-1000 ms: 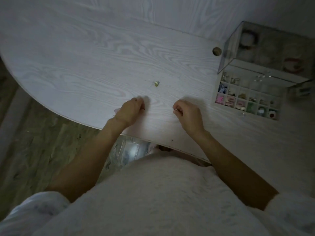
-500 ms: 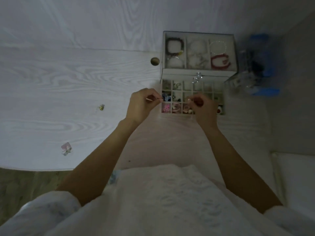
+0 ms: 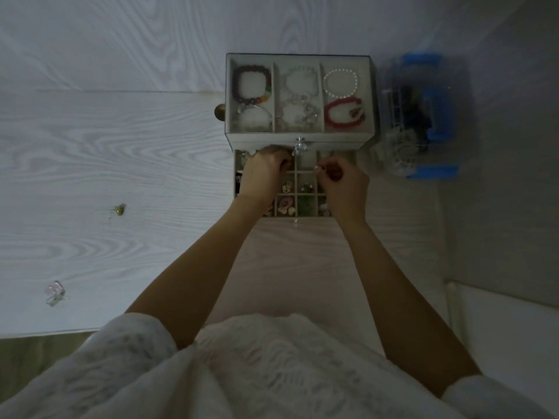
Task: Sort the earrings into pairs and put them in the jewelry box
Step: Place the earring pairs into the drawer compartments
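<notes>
Both forearms reaching forward over the bench (image 3: 90, 152), bare to the elbow, converging on the pulled-out drawer (image 3: 305, 193) of the jewelry box (image 3: 299, 137).

Left hand (image 3: 266, 173) hovering palm-down over the drawer's far-left compartments, knuckles up, fingers curling under toward the box front. Left grip: fingertips hidden, cannot tell if holding anything.

Right hand (image 3: 343, 182) sitting over the drawer's right side, wrist bent, fingers curled, thumb and forefinger pinching a small pale earring (image 3: 318, 168) above the gridded cells. Right grip closed on that piece.

Several cells already holding small coloured pieces. Bracelets lying in the box's top tray under the clear lid.

Two loose earrings lying on the bench, well left of the box: greenish-gold earring (image 3: 120, 209) mid-bench, pink clear earring (image 3: 55, 293) near the front edge.

Blue-trimmed clear container (image 3: 423, 116) standing just right of the box.
</notes>
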Available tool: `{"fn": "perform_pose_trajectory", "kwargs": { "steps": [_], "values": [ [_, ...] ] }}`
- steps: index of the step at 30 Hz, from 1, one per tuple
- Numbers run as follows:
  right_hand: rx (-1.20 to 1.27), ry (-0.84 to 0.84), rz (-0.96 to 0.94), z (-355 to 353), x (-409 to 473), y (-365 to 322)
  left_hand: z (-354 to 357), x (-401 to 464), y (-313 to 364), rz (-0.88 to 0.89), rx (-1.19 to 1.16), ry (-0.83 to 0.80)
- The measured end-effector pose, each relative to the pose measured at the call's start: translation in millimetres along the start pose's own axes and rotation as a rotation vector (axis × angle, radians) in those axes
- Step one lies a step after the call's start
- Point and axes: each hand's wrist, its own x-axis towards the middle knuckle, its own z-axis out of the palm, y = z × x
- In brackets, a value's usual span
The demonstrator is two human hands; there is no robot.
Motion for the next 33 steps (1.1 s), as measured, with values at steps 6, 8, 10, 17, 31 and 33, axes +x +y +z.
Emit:
{"fn": "perform_pose_trajectory", "kwargs": {
  "steps": [6, 8, 10, 17, 31, 33],
  "values": [
    [-0.012, 0.002, -0.037, 2, 12, -4, -13, -4, 0, 0.098, 0.052, -0.01],
    [-0.049, -0.02, -0.074, 5, 15, -6, -16, -12, -6, 0.143, 0.105, 0.033],
    [-0.087, -0.052, -0.127, 9, 17, -6, -17, -19, -10, 0.15, 0.202, 0.049],
    [-0.159, -0.065, -0.2, 18, 17, -1, -13, -34, -18, 0.215, 0.27, 0.08],
    [-0.276, -0.274, -0.482, 26, -66, -44, -67, -104, -38, -0.046, -0.016, 0.154],
    [-0.244, -0.367, -0.541, 50, -80, -56, -80, -136, -59, -0.194, -0.034, 0.176]
  ]
}}
